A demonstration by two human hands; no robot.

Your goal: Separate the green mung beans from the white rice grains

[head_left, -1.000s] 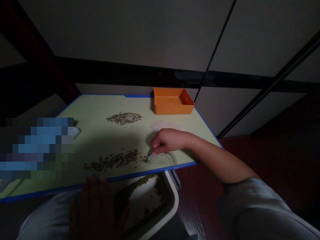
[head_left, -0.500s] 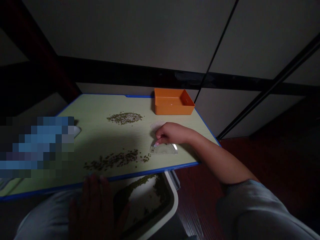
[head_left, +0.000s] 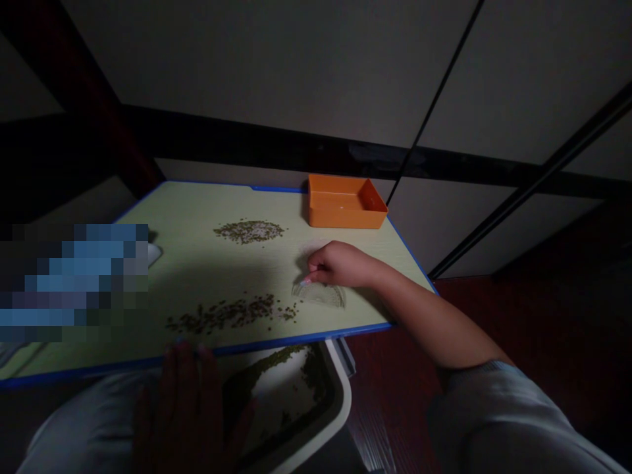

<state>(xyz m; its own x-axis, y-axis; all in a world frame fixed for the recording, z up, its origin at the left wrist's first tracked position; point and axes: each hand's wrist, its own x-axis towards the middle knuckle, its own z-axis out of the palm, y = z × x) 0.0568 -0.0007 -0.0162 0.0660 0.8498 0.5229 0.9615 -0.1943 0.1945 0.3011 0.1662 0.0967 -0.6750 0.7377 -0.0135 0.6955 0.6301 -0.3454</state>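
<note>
My right hand [head_left: 338, 264] is closed over the right part of the table, its thumb and fingertips pinched on the curved edge of a clear protractor [head_left: 320, 295]. Left of the protractor spreads a long strip of dark seeds or beans [head_left: 232, 313], and a second, greenish-brown pile of small seeds [head_left: 251, 231] lies farther back. My left hand [head_left: 185, 401] is in shadow at the table's near edge, fingers stretched out and apart, with nothing visible in it. Beside it, below the table edge, is a white-rimmed bin [head_left: 345, 388] with greenish bits inside.
An orange open box [head_left: 340, 217] stands at the table's back right corner. The pale table [head_left: 187, 204] has a blue edge. A blurred-out blue patch [head_left: 93, 263] covers the left side. Cabinet panels [head_left: 276, 59] rise behind, and dark red floor lies to the right.
The protractor has tilted and shifted slightly left under my right hand. My left hand stays in about the same place, and the seed piles look unchanged.
</note>
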